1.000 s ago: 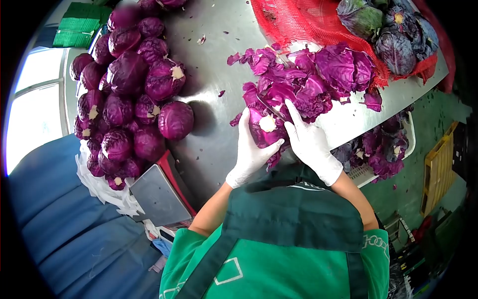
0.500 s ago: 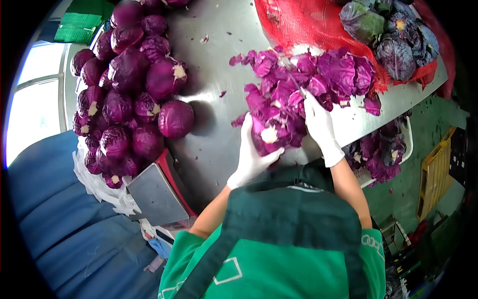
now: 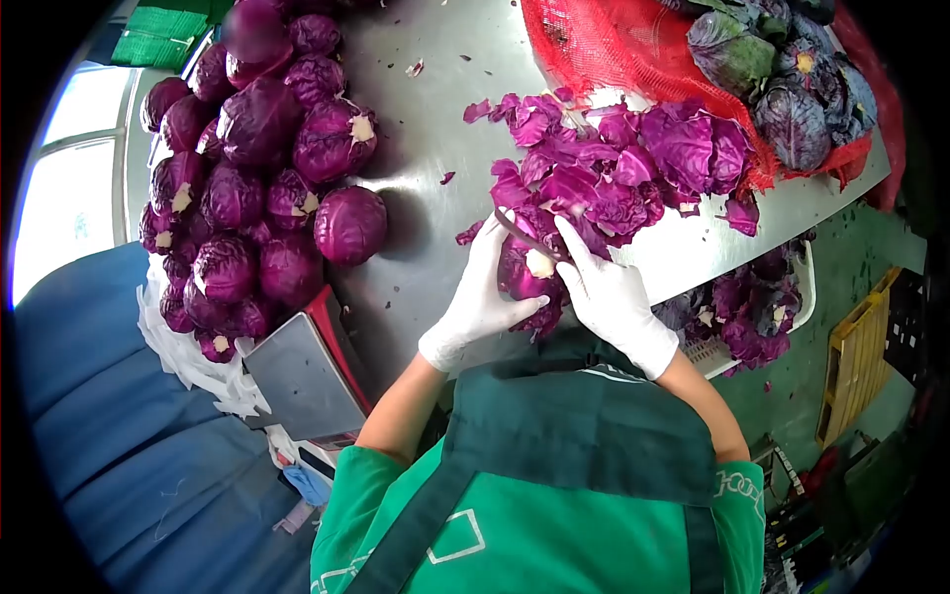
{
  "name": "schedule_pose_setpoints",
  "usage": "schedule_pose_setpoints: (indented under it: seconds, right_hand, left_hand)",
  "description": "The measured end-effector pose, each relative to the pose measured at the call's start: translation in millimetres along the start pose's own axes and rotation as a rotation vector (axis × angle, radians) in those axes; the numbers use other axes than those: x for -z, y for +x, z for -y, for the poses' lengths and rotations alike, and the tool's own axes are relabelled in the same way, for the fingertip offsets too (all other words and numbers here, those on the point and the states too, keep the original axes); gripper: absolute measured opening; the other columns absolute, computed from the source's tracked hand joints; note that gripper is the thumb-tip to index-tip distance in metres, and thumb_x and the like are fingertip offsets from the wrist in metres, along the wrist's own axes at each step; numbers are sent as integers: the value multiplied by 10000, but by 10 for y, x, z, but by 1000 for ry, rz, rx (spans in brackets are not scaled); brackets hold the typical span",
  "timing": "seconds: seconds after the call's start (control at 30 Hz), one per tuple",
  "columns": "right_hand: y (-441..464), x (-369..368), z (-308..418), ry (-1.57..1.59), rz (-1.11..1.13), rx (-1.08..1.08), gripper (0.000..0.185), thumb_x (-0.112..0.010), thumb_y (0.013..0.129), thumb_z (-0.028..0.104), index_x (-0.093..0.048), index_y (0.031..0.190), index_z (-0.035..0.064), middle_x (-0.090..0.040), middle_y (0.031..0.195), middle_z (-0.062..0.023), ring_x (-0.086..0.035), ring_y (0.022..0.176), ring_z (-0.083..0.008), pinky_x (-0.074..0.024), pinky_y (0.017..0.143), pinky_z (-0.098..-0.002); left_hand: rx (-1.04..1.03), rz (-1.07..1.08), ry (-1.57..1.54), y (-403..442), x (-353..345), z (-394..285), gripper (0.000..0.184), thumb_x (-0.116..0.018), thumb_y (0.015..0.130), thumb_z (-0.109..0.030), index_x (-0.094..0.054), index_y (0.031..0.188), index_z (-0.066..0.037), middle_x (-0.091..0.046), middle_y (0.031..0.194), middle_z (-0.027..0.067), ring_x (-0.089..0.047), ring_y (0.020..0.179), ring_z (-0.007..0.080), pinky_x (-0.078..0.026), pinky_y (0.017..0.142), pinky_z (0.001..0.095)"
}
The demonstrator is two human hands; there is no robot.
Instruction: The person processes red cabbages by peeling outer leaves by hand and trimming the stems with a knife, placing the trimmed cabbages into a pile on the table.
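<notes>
A purple cabbage (image 3: 519,269) with a pale cut stem lies near the table edge in front of me. My left hand (image 3: 482,297), in a white glove, is wrapped round its left side. On its right, my gloved right hand (image 3: 611,302) grips a knife (image 3: 522,236), whose dark blade crosses the cabbage just above the stem. The knife's handle is hidden in the palm. Loose purple leaves (image 3: 594,183) are heaped on the table right beyond both hands.
Whole purple cabbages (image 3: 259,119) are piled at the left of the metal table (image 3: 416,129). A red mesh sack (image 3: 633,49) holds darker cabbages (image 3: 792,124) at the upper right. Below the right table edge stands a white basket (image 3: 809,287) of leaves. A grey box (image 3: 305,381) is at lower left.
My right hand moved away rightward with the knife, then came back to the cabbage, the blade now over it. My left hand stays round the cabbage's left side.
</notes>
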State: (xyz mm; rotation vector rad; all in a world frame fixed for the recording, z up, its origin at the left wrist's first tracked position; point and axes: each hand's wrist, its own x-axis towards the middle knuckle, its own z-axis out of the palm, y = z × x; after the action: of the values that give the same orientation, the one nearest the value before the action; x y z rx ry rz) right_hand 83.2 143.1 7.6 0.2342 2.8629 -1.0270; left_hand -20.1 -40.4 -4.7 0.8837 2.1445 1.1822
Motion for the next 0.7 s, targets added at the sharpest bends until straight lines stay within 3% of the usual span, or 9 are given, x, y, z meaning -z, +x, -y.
schedule_pose_setpoints:
  seconds: [0.13, 0.2, 0.27, 0.37, 0.47, 0.53, 0.57, 0.67, 0.7]
  right_hand:
    - [126, -127, -85, 13, -132, 51, 510, -507, 993, 255, -389, 1482, 173, -675, 762, -131, -651, 580, -318, -523, 521, -427]
    - [195, -107, -57, 153, -122, -36, 436, -502, 997, 264, -472, 1426, 194, -668, 751, -169, -668, 620, -326, -523, 535, -438]
    - [281, -114, -127, 259, -164, -168, 329, -499, 1001, 282, -607, 1286, 158, -680, 798, -201, -684, 721, -366, -529, 604, -475]
    - [474, -167, -451, 426, -225, -289, 344, -473, 1013, 313, -615, 1266, 129, -682, 899, -230, -674, 828, -410, -530, 708, -493]
    - [534, -19, -435, 430, -31, -367, 481, -507, 984, 421, -545, 1355, 117, -672, 1059, -237, -660, 970, -396, -517, 834, -468]
    - [478, 142, -85, 301, 26, -269, 652, -577, 918, 521, -467, 1427, 129, -658, 1119, -216, -655, 1003, -368, -517, 852, -443]
    - [473, 177, 29, 262, 76, -299, 826, -630, 847, 597, -389, 1481, 125, -648, 1115, -206, -649, 1015, -349, -517, 858, -431]
    - [476, -111, -10, 309, -3, -120, 551, -593, 929, 423, -482, 1338, 70, -669, 1075, -194, -673, 903, -379, -541, 784, -449]
    - [451, -131, 60, 239, -134, 8, 351, -558, 960, 323, -557, 1188, 56, -687, 961, -188, -681, 821, -378, -541, 716, -464]
  left_hand:
    - [-11, -27, 50, -4, -35, 41, 1081, -863, 645, -176, -228, 1499, 17, -257, 1533, 247, -232, 1454, 385, -245, 1186, 451]
    - [7, -27, 54, 1, -30, 32, 1084, -862, 646, -171, -221, 1496, 33, -249, 1531, 256, -232, 1454, 389, -245, 1187, 447]
    - [-26, -37, 81, -3, -43, 27, 1073, -858, 646, -129, -232, 1511, -20, -269, 1542, 220, -268, 1455, 340, -253, 1187, 423]
    - [-103, -7, 93, -40, -25, 9, 1073, -864, 637, -122, -241, 1505, -26, -248, 1551, 221, -251, 1459, 358, -248, 1187, 434]
    - [-189, -61, 47, -119, -62, 138, 1070, -867, 632, -116, -246, 1498, -32, -244, 1549, 218, -243, 1458, 371, -244, 1186, 447]
    - [-126, -44, 137, -147, -8, 70, 1068, -863, 636, -114, -239, 1498, -34, -249, 1535, 220, -233, 1456, 377, -236, 1188, 456]
    - [-135, -37, 181, -145, 13, 44, 1069, -868, 638, -126, -240, 1497, -33, -246, 1536, 217, -226, 1455, 381, -236, 1188, 458]
    - [-64, -91, 175, -172, -45, -122, 1060, -878, 632, -156, -265, 1486, -19, -269, 1523, 223, -248, 1439, 397, -246, 1185, 454]
    - [13, -158, 128, -177, -69, -158, 1051, -882, 624, -175, -289, 1477, -7, -297, 1511, 230, -277, 1424, 409, -256, 1182, 448]
